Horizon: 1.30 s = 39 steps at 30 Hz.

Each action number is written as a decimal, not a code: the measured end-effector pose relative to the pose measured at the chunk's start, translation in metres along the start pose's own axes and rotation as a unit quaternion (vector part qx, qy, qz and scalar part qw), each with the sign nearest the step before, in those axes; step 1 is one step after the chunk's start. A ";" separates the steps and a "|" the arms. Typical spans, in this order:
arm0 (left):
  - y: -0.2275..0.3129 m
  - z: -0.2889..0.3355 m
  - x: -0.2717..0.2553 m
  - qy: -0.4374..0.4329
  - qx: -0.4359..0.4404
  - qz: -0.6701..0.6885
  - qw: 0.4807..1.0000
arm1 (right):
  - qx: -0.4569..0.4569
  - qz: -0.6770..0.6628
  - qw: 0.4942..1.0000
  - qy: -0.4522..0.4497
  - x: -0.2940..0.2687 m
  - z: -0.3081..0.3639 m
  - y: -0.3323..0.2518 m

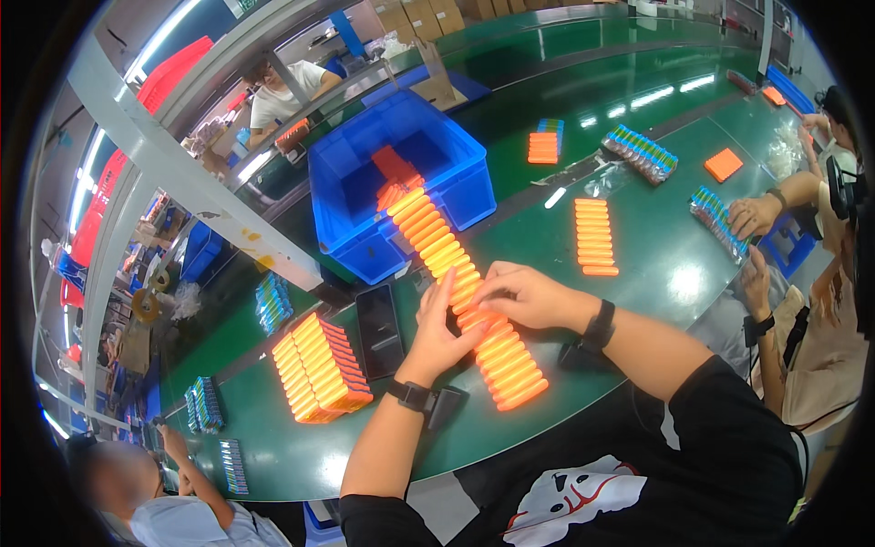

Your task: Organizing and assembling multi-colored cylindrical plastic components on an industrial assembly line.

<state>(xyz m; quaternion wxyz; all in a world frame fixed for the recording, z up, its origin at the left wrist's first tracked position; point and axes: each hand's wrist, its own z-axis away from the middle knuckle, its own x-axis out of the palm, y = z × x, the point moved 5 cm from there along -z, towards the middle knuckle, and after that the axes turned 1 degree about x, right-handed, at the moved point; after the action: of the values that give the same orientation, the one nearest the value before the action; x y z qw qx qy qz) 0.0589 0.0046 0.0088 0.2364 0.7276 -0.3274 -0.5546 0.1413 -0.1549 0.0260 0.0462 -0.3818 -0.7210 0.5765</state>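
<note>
A long strip of orange cylinders [512, 366], lying side by side in a row, runs from the blue bin's rim down to the green table in front of me. My left hand [440, 333] closes on the strip's left side at mid-length, its thumb lying across the cylinders. From the right, my right hand [533, 296] pinches the same strip with bent fingers, close to my left thumb. More orange pieces [394, 169] lie inside the blue bin [365, 260]. What is under my fingertips is partly hidden.
A stacked block of orange cylinders [319, 369] and a dark phone [379, 330] are left of my hands. Another orange row [595, 237] lies to the right, with a blue-green bundle [641, 153] beyond. A metal post [210, 191] stands left. A co-worker's hand [755, 214] works at right.
</note>
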 end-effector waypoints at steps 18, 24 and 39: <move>0.051 0.019 0.002 -0.008 0.082 0.077 0.994 | 0.125 -0.289 0.918 -0.240 -0.009 0.027 -0.012; 0.020 0.009 -0.005 0.051 0.045 0.055 0.996 | 0.161 -0.268 0.848 -0.428 0.006 0.045 -0.021; 0.008 0.013 0.003 0.039 -0.016 0.022 0.999 | 0.031 -0.185 0.982 0.024 -0.010 0.006 0.013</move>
<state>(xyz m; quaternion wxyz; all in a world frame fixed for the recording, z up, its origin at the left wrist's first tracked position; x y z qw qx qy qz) 0.0448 -0.0030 0.0086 0.2722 0.7374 -0.3251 -0.5259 0.1517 -0.1653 0.0169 0.1810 -0.2534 -0.7597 0.5709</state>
